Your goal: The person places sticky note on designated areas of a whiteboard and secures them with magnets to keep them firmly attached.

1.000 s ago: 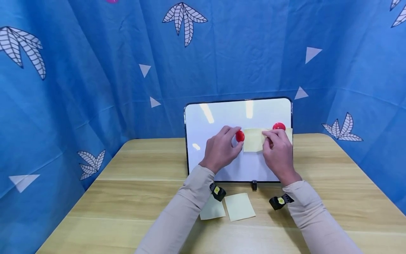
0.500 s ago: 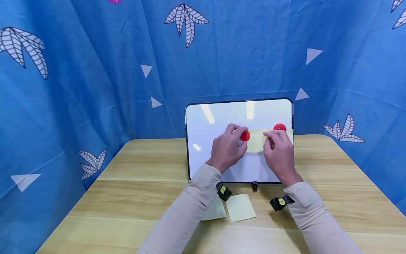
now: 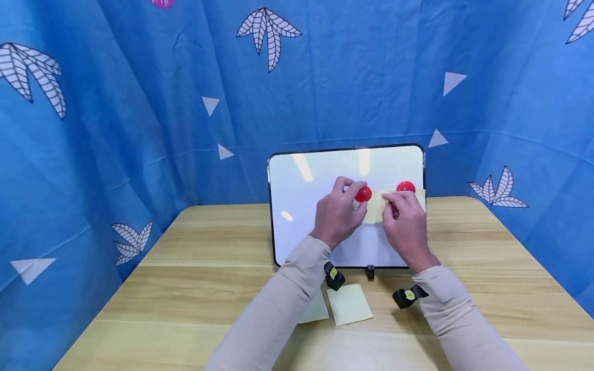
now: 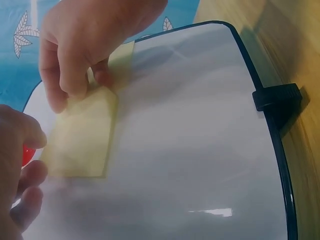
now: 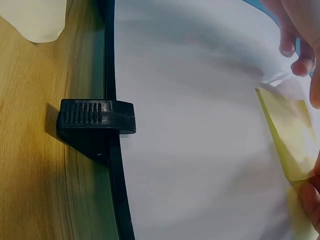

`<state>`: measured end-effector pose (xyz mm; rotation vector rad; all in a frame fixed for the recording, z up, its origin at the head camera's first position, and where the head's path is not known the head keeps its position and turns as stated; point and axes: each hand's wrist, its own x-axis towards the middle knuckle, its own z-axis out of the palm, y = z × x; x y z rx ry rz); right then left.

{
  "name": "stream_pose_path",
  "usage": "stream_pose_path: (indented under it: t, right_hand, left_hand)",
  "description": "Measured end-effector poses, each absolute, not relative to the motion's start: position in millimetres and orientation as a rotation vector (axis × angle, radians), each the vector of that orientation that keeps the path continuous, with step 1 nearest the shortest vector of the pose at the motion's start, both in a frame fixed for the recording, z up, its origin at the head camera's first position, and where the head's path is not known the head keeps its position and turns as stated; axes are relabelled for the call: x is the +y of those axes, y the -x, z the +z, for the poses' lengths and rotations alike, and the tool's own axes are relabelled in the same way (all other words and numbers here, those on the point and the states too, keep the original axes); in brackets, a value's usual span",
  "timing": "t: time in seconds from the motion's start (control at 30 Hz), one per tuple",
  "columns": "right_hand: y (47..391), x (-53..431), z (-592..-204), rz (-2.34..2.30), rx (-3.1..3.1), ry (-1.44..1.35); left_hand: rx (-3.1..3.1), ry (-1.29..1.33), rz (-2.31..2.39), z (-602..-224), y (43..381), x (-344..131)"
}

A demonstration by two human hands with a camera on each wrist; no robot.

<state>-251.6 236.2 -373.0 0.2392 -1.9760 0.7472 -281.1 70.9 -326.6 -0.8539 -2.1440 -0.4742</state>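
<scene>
In the head view, my left hand pinches a red round magnet between thumb and fingers, over the upper left part of a pale yellow sticky note. Whether the magnet touches the note cannot be told. My right hand pinches the same note near its upper right, against the white whiteboard. Close above the right hand's knuckles, a second red magnet sits at the top of another yellow note, partly hidden by that hand. The left wrist view shows the pinched note overlapping that other note.
Two more yellow notes lie on the wooden table before the board: one in full, the other partly under the left forearm. A black clip grips the board's lower edge. Behind hangs a blue patterned curtain.
My left hand has carried the red magnet rightward, from beside the note's left edge to over its upper left part. The right hand stays almost still.
</scene>
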Motion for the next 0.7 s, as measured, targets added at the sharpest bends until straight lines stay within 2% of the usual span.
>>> stream_pose_path:
  t: [0.7]
  right_hand:
    - [250.4, 236.5, -372.7, 0.781, -1.975, -0.239]
  left_hand:
    - [-2.180, 0.948, -0.643, -326.8, 288.0, 85.5]
